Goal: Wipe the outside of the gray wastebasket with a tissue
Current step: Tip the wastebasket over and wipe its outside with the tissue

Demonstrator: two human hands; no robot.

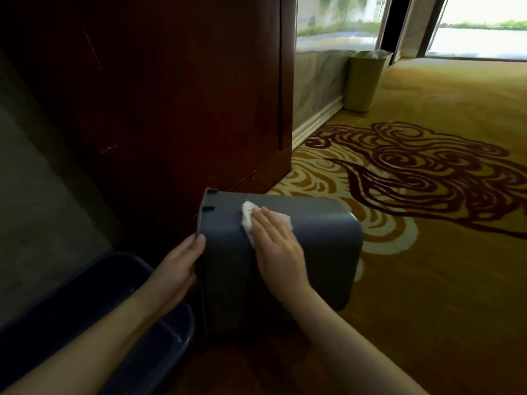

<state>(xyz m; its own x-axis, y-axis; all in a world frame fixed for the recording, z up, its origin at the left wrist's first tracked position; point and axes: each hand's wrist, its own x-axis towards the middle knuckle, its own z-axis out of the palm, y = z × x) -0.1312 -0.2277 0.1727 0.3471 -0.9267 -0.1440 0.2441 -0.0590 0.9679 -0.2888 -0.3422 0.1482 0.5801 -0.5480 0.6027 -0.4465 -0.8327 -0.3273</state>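
While the gray wastebasket [285, 252] lies tipped on its side on the patterned carpet [427, 280], just beside a dark wooden panel [171, 95], both hands are at work on it. The left hand [182, 260] grasps the rim at the open end, fingers curled over the edge, and steadies the shell. The right hand [278, 246] lies flat and spread on the upward-facing wall, pressing a white tissue [248, 219] under its fingers rather than pinching it.

The basket looks like hollow moulded plastic, so I judge it light and fairly stiff, though its broad walls may flex a little under a firm push. Its surface seems smooth, and with rounded corners it could roll or skid on the carpet if only pushed from above. The rim, where the left hand already holds, is the sensible place to grip, since the lip gives the fingers an edge to hook.

The tissue is thin and soft. It will bunch or tear if dragged hard, so a flat palm with moderate pressure suits it. A dark blue tub [128, 309] sits near the left forearm, and a yellow-green bin [365, 81] stands well apart by the window.
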